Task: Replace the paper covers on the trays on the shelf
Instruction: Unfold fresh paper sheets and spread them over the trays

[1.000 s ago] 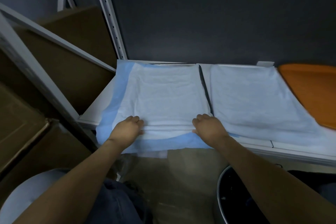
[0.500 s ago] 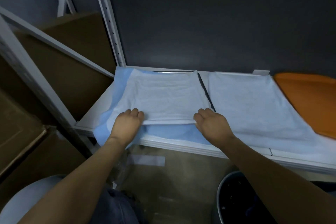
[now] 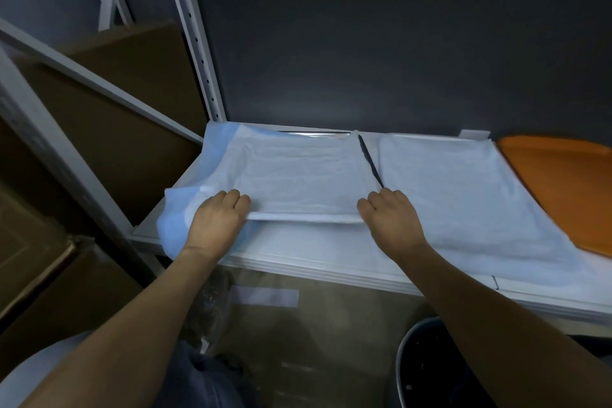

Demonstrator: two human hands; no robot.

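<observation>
A white-and-blue paper cover (image 3: 298, 175) lies over the left tray on the white shelf (image 3: 331, 262). My left hand (image 3: 217, 219) and my right hand (image 3: 392, 219) each grip its folded near edge, one at each corner, with the blue border bunched at the left (image 3: 175, 222). The tray beneath it is hidden except for a dark sliver (image 3: 371, 162) at its right side. A second paper cover (image 3: 463, 195) lies flat over the neighbouring tray to the right. A bare orange tray (image 3: 563, 185) sits at the far right.
White shelf uprights (image 3: 188, 30) rise at the back left, with brown cardboard boxes (image 3: 109, 116) behind them and to the left. A dark round bin (image 3: 427, 364) stands on the floor at the lower right. A dark wall backs the shelf.
Both hands moved away from me into the shelf, folding the cover's near edge back. The blue border no longer hangs over the shelf front in the middle.
</observation>
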